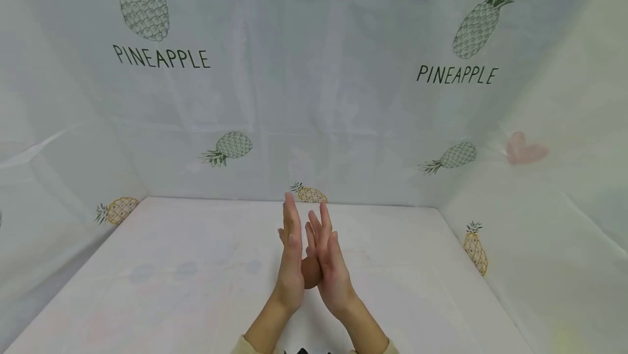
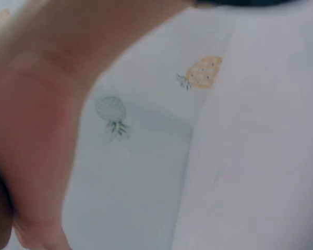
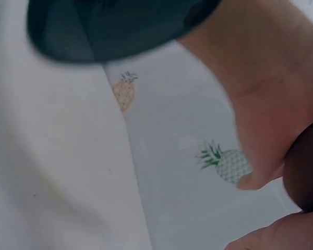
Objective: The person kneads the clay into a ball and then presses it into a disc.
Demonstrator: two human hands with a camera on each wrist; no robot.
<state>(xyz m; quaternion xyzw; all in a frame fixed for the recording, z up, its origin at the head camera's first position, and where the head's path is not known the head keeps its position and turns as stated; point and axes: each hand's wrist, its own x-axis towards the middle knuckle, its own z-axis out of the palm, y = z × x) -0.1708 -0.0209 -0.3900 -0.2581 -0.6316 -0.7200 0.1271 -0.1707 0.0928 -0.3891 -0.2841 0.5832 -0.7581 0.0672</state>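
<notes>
Centrally, a smooth brown ball [image 1: 312, 273] sits between the facing palms of the left hand [image 1: 291, 269] and right hand [image 1: 333, 275], over the white tabletop [image 1: 417, 277]. Both hands' fingers are straight; the right's are slightly apart, the left's overlap, their spacing indeterminable.

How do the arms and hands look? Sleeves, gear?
Left hand and right hand: bare, five-fingered, no gloves. Pale cream sleeves end on the forearms; no cables visible. Dark teal thing, round-edged and blurred, atop the right wrist view; can't tell what.
</notes>
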